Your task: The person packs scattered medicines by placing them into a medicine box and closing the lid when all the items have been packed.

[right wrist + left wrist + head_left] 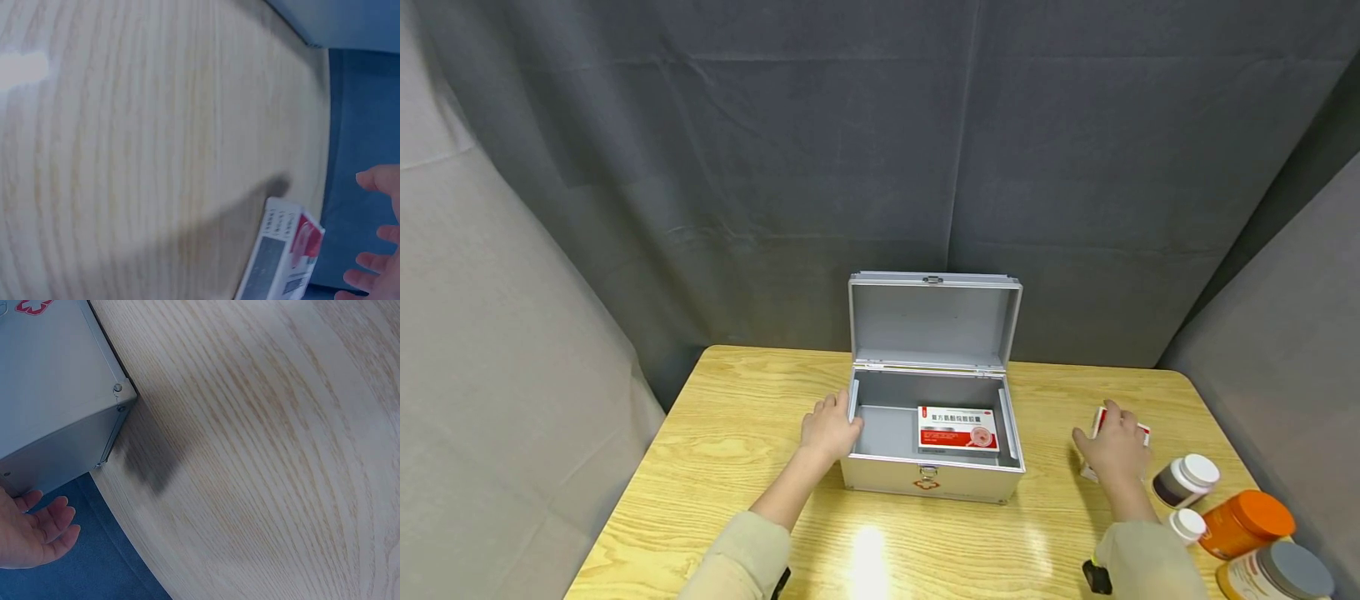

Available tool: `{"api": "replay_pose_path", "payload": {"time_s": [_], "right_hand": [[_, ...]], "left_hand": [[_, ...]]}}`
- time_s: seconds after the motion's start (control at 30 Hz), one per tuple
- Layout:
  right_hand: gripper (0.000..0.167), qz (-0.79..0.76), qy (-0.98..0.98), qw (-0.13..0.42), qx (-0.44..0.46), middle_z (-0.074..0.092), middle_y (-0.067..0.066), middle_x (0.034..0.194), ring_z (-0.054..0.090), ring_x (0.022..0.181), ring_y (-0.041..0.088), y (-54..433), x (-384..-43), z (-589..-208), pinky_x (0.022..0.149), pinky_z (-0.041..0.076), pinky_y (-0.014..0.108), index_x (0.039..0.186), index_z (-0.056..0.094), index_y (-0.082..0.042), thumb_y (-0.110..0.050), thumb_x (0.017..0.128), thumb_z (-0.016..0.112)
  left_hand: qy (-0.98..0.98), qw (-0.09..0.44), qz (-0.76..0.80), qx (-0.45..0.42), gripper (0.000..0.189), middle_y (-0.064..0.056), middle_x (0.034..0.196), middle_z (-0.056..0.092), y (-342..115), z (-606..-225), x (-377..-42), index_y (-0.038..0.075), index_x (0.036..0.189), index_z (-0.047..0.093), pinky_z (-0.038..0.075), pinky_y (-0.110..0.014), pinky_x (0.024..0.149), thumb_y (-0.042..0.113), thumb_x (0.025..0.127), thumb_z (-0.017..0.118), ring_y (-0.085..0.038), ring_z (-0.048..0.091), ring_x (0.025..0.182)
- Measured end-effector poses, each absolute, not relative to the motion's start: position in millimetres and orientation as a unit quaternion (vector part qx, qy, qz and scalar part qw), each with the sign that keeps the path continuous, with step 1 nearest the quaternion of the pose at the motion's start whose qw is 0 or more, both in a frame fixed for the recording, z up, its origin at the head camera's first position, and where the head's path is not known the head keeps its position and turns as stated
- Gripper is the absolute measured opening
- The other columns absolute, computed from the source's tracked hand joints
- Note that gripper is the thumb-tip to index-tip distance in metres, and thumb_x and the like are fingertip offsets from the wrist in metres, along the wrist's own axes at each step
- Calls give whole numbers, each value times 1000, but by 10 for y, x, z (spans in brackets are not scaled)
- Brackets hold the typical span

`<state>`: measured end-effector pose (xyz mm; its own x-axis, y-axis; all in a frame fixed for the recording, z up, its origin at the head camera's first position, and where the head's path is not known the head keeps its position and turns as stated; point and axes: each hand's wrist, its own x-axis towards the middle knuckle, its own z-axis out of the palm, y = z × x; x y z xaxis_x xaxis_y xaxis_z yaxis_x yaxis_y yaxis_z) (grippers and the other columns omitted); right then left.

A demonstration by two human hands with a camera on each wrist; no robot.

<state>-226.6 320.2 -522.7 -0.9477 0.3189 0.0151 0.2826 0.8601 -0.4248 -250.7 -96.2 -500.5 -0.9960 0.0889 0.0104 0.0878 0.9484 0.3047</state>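
Observation:
A silver metal case (887, 477) with a red cross emblem stands with its lid (932, 321) raised. Inside, toward the right, lies a white-and-red medicine box (958, 427). My left hand (831, 429) is at the case's left wall, fingertips right at the rim; its fingers are loosely bent beside the wall in the left wrist view. Over a second white-and-red medicine box (275, 265) on the table, my right hand (1114, 450) spreads its thumb and fingers. That hand hides most of this box in the head view, while the right wrist view shows a gap between them.
Right of that hand stand a dark bottle with a white cap (1183, 479), a small white-capped bottle (1187, 525), an orange jar (1247, 523) and a grey-lidded jar (1273, 573). Grey curtains (812, 183) enclose the wooden table (722, 408) behind and at both sides.

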Motion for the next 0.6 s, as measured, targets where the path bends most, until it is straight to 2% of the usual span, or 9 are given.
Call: {"api": "replay_pose_path", "payload": {"time_s": [0.23, 0.47, 0.6], "right_hand": [[76, 219, -953, 29, -209, 25, 37, 125, 32, 108, 54, 3296, -2249, -5358, 78, 33, 66, 136, 20, 5, -34, 82, 55], [78, 231, -943, 0, -242, 20, 40, 128, 25, 115, 55, 3343, -2237, -5462, 84, 28, 66, 136, 18, 7, -36, 83, 55], [76, 232, -938, -4, -256, 22, 41, 123, 24, 114, 56, 3350, -2234, -5506, 84, 27, 66, 133, 18, 11, -36, 84, 53]], "left_hand": [[987, 5, 155, 44, 50, -18, 120, 52, -962, -4993, -2499, 5, 128, 42, 43, -49, 82, 34, 88, 48, -33, 50, 107], [987, 7, 153, 44, 51, -19, 121, 51, -959, -4990, -2499, 5, 129, 41, 42, -49, 83, 34, 88, 48, -34, 50, 107], [987, 5, 152, 42, 51, -19, 121, 51, -962, -4996, -2503, 5, 129, 41, 42, -49, 83, 34, 88, 47, -34, 50, 107]]}}
